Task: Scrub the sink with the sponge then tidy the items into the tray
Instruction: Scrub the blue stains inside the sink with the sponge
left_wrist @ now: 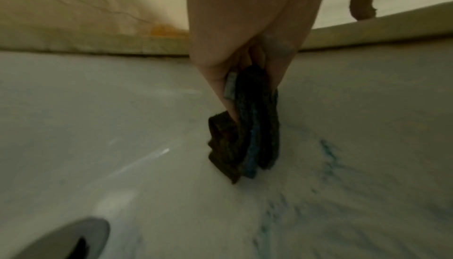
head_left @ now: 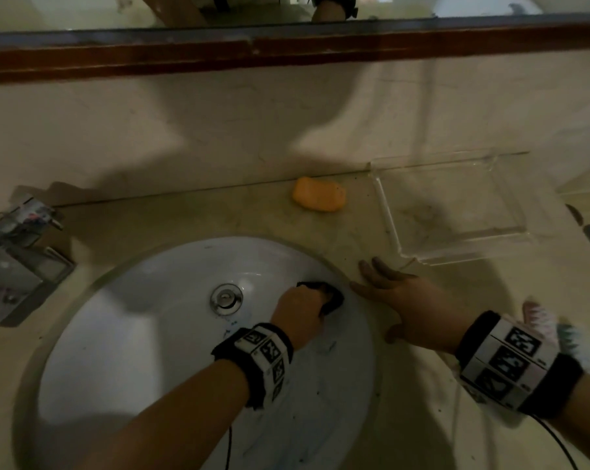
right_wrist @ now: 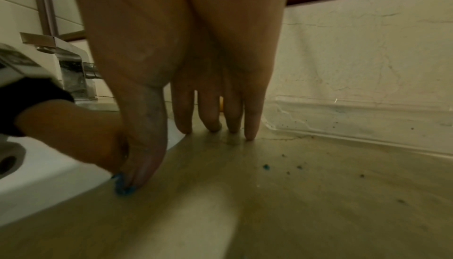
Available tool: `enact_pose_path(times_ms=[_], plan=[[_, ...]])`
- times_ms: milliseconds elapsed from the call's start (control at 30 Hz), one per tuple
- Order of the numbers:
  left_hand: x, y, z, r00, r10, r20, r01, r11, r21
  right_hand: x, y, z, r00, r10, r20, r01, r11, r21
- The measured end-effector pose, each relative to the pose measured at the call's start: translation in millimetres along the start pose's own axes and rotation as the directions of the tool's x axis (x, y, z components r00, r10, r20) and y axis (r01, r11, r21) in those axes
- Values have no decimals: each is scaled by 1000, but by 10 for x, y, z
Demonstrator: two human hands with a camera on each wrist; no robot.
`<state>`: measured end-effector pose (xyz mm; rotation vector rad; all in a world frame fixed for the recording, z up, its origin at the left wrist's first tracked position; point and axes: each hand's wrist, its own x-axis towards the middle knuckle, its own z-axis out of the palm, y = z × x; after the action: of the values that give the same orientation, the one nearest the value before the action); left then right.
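Left wrist: dark, blue-cored sponge (left_wrist: 247, 127), folded.

Both forearms are bare, with no sleeves reaching the wrists. Each wrist carries a black band (head_left: 252, 359) fitted with a row of white panels printed with black square-patterned markers; the band on the right wrist (head_left: 513, 362) is the wider-looking of the two in the head view. A thin dark cable (head_left: 557, 442) trails back from the right band, and another hangs below the left forearm.
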<state>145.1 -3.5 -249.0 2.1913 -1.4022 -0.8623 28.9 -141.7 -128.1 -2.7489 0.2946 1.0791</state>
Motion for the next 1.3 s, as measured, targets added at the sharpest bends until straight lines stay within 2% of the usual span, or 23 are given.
enact_pose_path(times_ms=[67, 167, 300, 367, 433, 500, 533, 600, 667, 733, 833, 933, 1000, 1100, 1200, 1233, 1300], plan=[[-77, -5, 123, 992, 6, 124, -13, 998, 54, 10, 8, 13, 1000, -4, 5, 4, 1000, -2], [-260, -39, 300, 955, -15, 296, -34, 987, 160, 20, 26, 17, 1000, -9, 3, 9, 1000, -13], [-451, -39, 301, 930, 79, 358, -145, 976, 162, -8, 5, -9, 1000, -7, 9, 7, 1000, -1], [-558, 10, 236, 878, 37, 476, -161, 961, 223, -19, -21, -22, 1000, -1, 18, 1, 1000, -8], [-646, 15, 150, 846, 28, 532, -163, 964, 208, -23, -43, -28, 1000, 6, 21, -5, 1000, -23], [-699, 13, -27, 869, 56, 491, -96, 994, 57, -26, -44, -34, 1000, 11, 12, -11, 1000, -25], [-737, 7, -145, 903, 68, 425, -50, 997, -54, -34, -40, -39, 1000, 12, 12, -11, 1000, -24], [-864, 11, -420, 975, 78, 207, -36, 980, -197, -69, -53, -59, 1000, -1, 20, 2, 1000, -15], [-1035, 31, -691, 997, 76, -13, -77, 953, -294, -109, -143, -95, 997, -74, 23, 73, 997, 11], [-1210, 71, -912, 986, 73, -151, -123, 925, -359, -139, -337, -157, 978, -208, -13, 209, 975, 72], [-1424, 135, -1120, 975, 36, -219, -131, 889, -438, -187, -735, -299, 924, -367, -104, 382, 886, 263], [-1617, 176, -1211, 951, -11, -310, -160, 839, -519, -217, -1058, -383, 910, -365, -196, 414, 772, 482], [-1728, 137, -1206, 923, -69, -378, -166, 816, -554, -179, -1183, -353, 893, -328, -307, 448, 706, 548], [-1847, 62, -1159, 894, -154, -421, -129, 812, -570, -106, -1290, -279, 861, -281, -424, 478, 731, 486], [-1980, -81, -1158, 885, -224, -408, 23, 896, -443, -31, -1341, -346, 890, -278, -362, 424, 798, 428], [-2013, -178, -1199, 877, -261, -402, 112, 927, -357, -20, -1302, -394, 909, -279, -311, 389, 836, 386], [-2205, -525, -1245, 845, -379, -378, 351, 925, -144, 17, -1256, -445, 936, -324, -138, 343, 927, 149]])
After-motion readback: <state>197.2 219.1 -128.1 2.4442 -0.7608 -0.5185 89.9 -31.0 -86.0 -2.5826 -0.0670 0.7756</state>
